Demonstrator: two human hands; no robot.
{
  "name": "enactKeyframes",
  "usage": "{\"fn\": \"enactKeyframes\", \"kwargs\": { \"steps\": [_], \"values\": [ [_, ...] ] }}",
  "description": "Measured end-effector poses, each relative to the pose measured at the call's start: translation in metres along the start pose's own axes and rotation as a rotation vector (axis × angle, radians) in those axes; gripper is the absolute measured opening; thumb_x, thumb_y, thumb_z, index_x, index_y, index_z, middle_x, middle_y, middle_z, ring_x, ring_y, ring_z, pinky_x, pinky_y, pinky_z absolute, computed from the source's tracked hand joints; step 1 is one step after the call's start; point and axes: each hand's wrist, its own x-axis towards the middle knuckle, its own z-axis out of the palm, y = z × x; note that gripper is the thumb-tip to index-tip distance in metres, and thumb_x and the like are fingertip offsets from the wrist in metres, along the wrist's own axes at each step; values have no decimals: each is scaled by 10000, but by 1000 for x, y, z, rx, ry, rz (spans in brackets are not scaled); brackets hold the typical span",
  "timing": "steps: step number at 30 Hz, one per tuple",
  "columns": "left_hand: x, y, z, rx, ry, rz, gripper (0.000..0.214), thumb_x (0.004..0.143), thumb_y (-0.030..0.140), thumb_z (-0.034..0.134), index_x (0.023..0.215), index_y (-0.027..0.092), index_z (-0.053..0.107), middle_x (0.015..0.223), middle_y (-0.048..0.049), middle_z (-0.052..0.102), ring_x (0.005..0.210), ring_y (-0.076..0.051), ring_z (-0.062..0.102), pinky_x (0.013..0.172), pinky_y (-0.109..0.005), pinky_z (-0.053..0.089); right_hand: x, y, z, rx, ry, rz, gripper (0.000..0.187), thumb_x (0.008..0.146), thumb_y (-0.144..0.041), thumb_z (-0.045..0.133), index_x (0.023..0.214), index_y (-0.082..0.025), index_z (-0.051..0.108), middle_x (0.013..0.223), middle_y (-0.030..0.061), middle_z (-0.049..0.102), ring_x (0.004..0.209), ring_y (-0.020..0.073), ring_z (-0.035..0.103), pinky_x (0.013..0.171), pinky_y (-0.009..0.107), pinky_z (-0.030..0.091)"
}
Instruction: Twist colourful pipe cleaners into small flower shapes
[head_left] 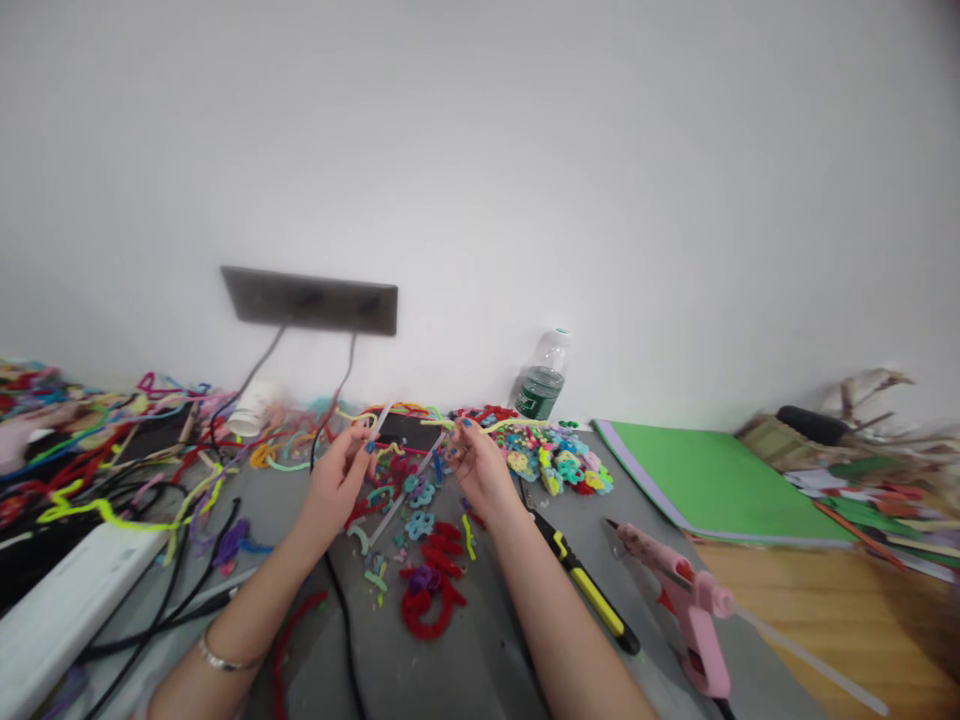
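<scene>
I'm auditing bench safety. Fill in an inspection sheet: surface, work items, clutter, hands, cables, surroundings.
Surface: grey tabletop, partly covered.
Work items: thin whitish stick; pale yellow fuzzy strip; heap of multicoloured fuzzy flowers.
Clutter: black-and-yellow utility knife, pink plastic glue gun.
Hands: bare left hand holds the stick, bare right hand the strip.
Cables: black cord across the tabletop; two grey cords from dark rectangular wall panel.
Surroundings: white wall; clear plastic bottle with green label.

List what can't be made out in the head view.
Head view:
Bottle: label text, blurred and too small.
Long white box: near end, cut off by left edge.
Pink glue gun: cord, cut off by bottom edge.
Right hand: exact grip on yellow strand, blurred.
</scene>
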Motion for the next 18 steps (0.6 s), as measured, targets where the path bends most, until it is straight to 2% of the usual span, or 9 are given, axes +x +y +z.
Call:
{"fn": "enactKeyframes", "kwargs": {
  "steps": [4, 7, 10, 15, 18],
  "values": [
    [1, 2, 1, -103, 18, 20, 279, 901, 414, 544, 1056, 184, 566, 724, 13, 630, 568, -118, 524, 568, -236, 429, -1, -2, 2, 21, 47, -94, 173, 721, -192, 754, 862, -176, 655, 775, 3, 740, 582, 86, 628, 507, 168, 491],
    [2, 5, 2, -328, 41, -46, 317, 891, 466, 567, 1054, 197, 527, 836, -23, 687, 582, -119, 574, 574, -246, 468, 0, -4, 4, 79, 74, -78, 136, 746, -203, 740, 855, -173, 665, 656, -33, 694, 515, 66, 584, 497, 158, 487],
    [1, 9, 3, -498, 46, -134, 299, 885, 464, 591, 1021, 227, 470, 856, -12, 699, 570, -116, 603, 563, -240, 480, 0, -6, 5, 132, 47, -59, 91, 775, -215, 726, 811, -166, 659, 524, -76, 589, 438, 44, 508, 461, 138, 449],
    [-2, 9, 5, -392, -151, -138, 269, 898, 450, 569, 998, 218, 475, 700, 32, 632, 443, -89, 511, 447, -201, 391, -3, -7, 6, 138, -31, -30, 227, 811, -301, 720, 685, -182, 573, 471, -87, 510, 419, 56, 473, 450, 165, 425],
    [-4, 9, 7, -277, -296, -83, 239, 919, 385, 523, 1066, 198, 495, 742, 16, 617, 481, -89, 490, 483, -214, 403, -3, -7, 5, 144, -61, -8, 285, 818, -323, 715, 660, -192, 518, 481, -92, 488, 406, 56, 435, 442, 175, 411]
  ]
}}
